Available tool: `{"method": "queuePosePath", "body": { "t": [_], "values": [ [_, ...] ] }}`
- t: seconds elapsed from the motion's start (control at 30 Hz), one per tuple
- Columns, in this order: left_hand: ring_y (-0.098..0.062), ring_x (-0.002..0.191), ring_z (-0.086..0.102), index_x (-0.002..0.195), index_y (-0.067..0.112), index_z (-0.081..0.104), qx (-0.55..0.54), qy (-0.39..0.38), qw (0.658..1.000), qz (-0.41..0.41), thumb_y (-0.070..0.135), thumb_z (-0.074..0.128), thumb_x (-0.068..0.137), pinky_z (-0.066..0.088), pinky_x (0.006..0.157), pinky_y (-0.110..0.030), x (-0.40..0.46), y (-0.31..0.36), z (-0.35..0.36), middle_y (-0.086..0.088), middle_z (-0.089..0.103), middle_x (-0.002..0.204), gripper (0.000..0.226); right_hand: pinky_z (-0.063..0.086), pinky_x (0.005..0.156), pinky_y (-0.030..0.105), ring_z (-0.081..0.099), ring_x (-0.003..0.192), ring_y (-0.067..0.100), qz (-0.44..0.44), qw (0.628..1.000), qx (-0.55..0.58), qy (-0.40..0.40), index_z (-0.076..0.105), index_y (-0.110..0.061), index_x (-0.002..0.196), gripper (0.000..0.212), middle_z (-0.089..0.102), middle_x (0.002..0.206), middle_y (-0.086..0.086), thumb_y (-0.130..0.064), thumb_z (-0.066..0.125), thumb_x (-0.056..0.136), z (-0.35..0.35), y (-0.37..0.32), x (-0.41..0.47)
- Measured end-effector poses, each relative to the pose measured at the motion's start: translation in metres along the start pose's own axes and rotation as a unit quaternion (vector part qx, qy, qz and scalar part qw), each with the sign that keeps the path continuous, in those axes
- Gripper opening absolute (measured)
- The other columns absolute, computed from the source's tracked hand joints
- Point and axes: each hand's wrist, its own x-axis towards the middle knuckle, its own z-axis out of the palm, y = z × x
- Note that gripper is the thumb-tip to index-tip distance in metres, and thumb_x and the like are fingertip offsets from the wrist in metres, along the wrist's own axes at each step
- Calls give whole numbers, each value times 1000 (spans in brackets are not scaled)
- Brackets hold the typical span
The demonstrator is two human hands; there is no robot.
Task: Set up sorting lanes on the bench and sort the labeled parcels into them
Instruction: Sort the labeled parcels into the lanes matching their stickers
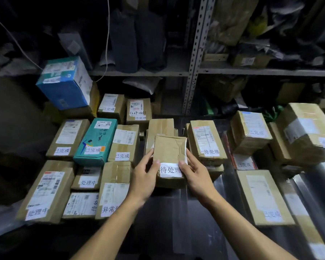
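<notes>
A small brown cardboard parcel [169,149] with a white label reading 待处理 sits at the middle of the bench, held between both hands. My left hand [145,174] grips its left side, thumb on top near the label. My right hand [194,170] grips its right side, thumb beside the label. Behind it lies a plain brown box [160,126]. Just to the right stands another 待处理 parcel [204,139]. Parcels labelled 已完成 lie in a row to the left, among them a teal one [96,141].
Boxes labelled 处理中 [45,190] and 异常 [114,188] lie at the front left. More 已完成 parcels [263,196] sit on the right over shiny plastic. A blue box [64,83] stands at the back left. Metal shelving [193,53] with dark bags rises behind.
</notes>
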Motion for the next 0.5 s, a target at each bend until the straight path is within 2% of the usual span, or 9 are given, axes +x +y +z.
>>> {"method": "queuePosePath", "body": {
  "t": [0.13, 0.27, 0.33, 0.43, 0.5],
  "values": [
    [4, 113, 57, 137, 42, 49, -15, -6, 1000, -15, 32, 58, 96, 51, 89, -21, 3, 0, 5, 17, 60, 128, 43, 52, 86, 14, 63, 113, -2, 5, 1000, 0, -6, 46, -57, 128, 45, 66, 119, -31, -23, 56, 101, -6, 1, 4],
    [5, 113, 56, 124, 50, 50, -15, -11, 1000, -11, 29, 60, 94, 50, 90, -21, -2, 1, 10, 19, 60, 126, 38, 53, 89, 18, 63, 116, 4, 9, 1000, 12, -5, 47, -53, 132, 46, 66, 125, -22, -22, 57, 100, -12, 9, 3],
    [5, 115, 55, 125, 47, 49, -13, -15, 1000, -10, 27, 62, 94, 48, 94, -23, -6, 0, 17, 18, 60, 126, 40, 52, 89, 18, 63, 117, 5, 10, 1000, 16, 1, 48, -53, 132, 46, 66, 125, -21, -21, 57, 100, -20, 13, -1],
    [10, 110, 56, 129, 43, 48, -13, -36, 999, -20, 24, 64, 92, 48, 91, -17, -12, -2, 35, 20, 61, 124, 43, 52, 88, 16, 62, 117, 2, 17, 1000, 10, 20, 50, -62, 126, 48, 66, 123, -25, -23, 59, 99, -39, 18, -12],
    [9, 109, 58, 131, 36, 50, -6, -54, 998, -34, 23, 65, 92, 48, 93, -19, -16, -4, 50, 17, 62, 123, 44, 53, 85, 16, 64, 115, 2, 30, 999, 8, 29, 49, -59, 128, 48, 67, 121, -25, -22, 59, 99, -56, 24, -20]
  ]
}}
